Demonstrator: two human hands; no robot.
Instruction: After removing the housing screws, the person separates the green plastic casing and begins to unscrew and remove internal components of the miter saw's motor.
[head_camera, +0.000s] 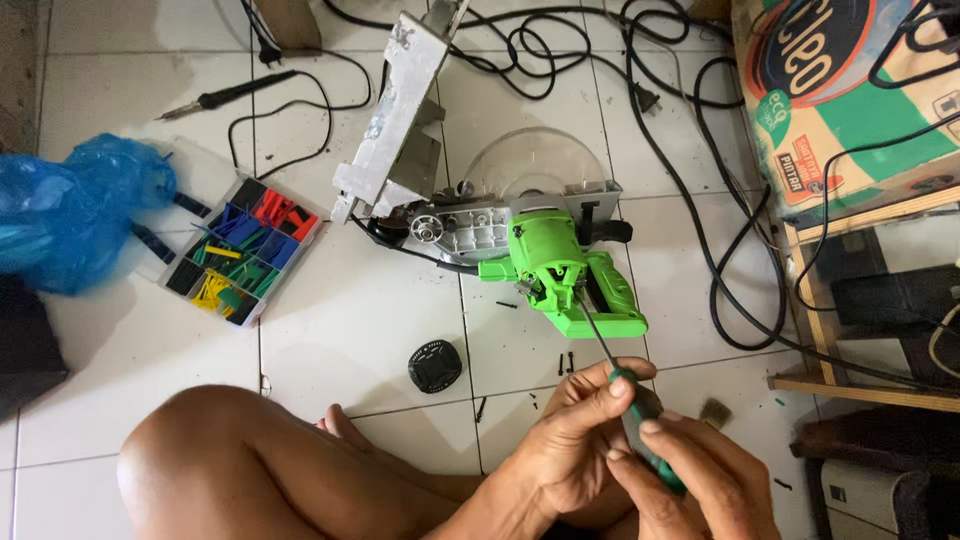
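both hands met low in the view on one green-handled screwdriver (640, 420); the left hand (575, 450) curled around the upper part of the handle, thumb and fingertips pinching it; the right hand (700, 475) wrapped the lower end of the handle from beneath, fingers closed on it; the thin shaft ran up and to the left, its tip touching the green motor housing of a circular saw (550, 255); the saw lay on its side on the white tiled floor (350, 330), its clear blade guard upward and its grey metal base plate tilted off to the upper left; a round black cap (435, 366) lay on the tiles just below the saw; a few small dark screws (566, 362) lay near the shaft; a compartment box of coloured tubing pieces (245, 250) sat well to the left, beside a blue plastic bag (80, 210); black cables (700, 200) looped across the floor above and to the right; a bare knee (215, 460) filled the lower left.
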